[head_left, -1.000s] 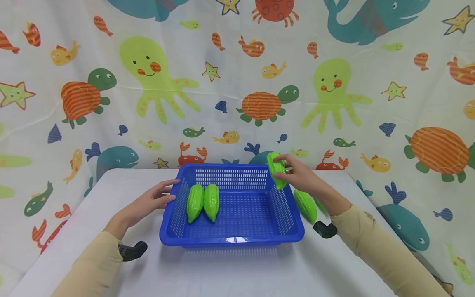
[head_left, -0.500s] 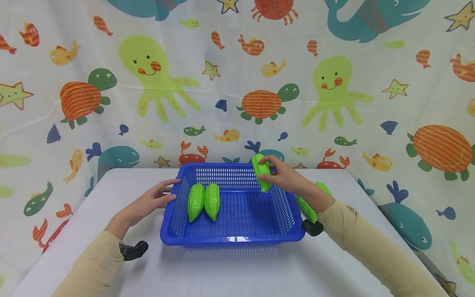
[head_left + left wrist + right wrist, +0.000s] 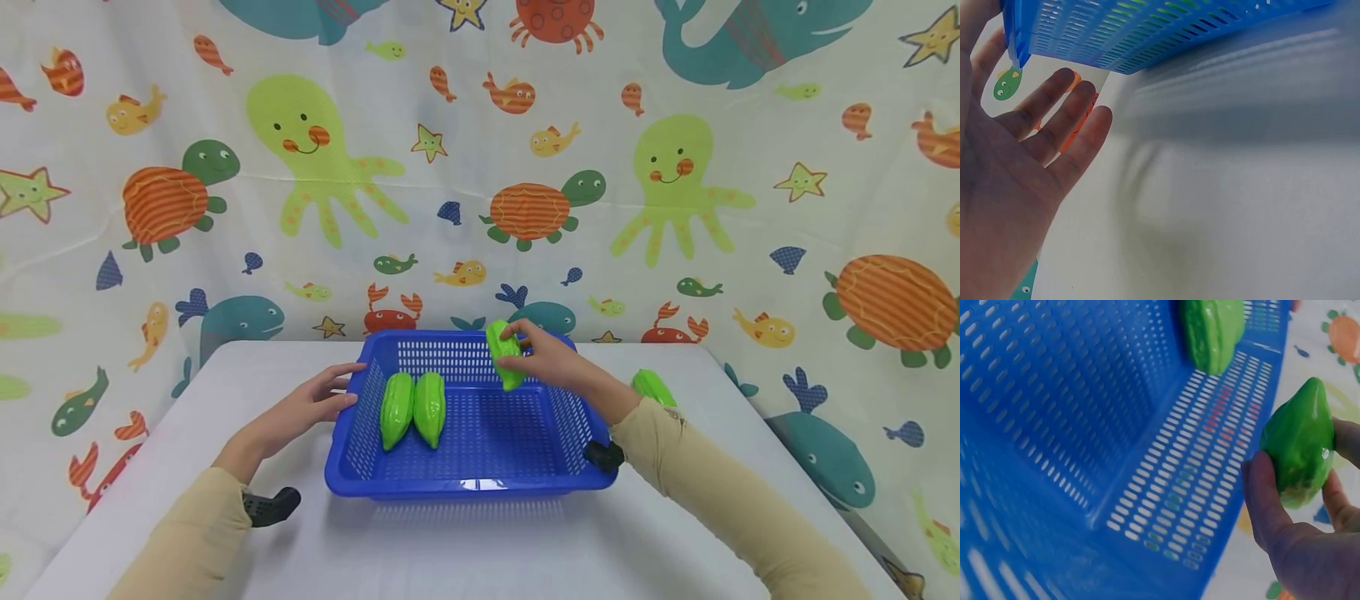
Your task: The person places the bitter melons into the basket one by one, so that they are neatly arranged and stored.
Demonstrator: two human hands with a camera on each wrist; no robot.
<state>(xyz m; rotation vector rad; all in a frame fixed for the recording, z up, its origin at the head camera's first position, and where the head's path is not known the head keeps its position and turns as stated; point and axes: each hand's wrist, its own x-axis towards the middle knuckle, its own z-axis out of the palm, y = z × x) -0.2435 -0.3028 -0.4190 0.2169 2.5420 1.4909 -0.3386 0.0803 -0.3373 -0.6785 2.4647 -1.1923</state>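
Beige cloth makes the two sleeves that I follow through the head camera: the left sleeve [image 3: 191, 529] slants inward from the lower left, the right sleeve [image 3: 720, 492] from the lower right. Each wrist carries a small black piece, the left device [image 3: 272, 507] above the white tabletop [image 3: 465, 562], the right device [image 3: 603, 455] seen before the right rim of the basket. This blue plastic basket [image 3: 480, 485], with slotted walls, stands in the middle.

Inside it, two green vegetables lie side by side near the left wall, the left one [image 3: 397, 412] and its neighbour [image 3: 430, 410], both with narrow tips toward the near side. At the left rim I see the left hand [image 3: 307, 404], its fingers loosely spread and slightly bent, holding nothing; whether it presses on the rim, I cannot tell.

Across the right wall reaches the right arm, and the right hand [image 3: 551, 358] pinches the third vegetable [image 3: 498, 350] between thumb and fingers. It is tilted, above the far half of the basket, clear of the floor. Beyond the right forearm, one more vegetable [image 3: 652, 386] rests on the tabletop, partly hidden. Behind everything hangs a white curtain [image 3: 465, 125], printed with turtles, octopuses, whales and fish.
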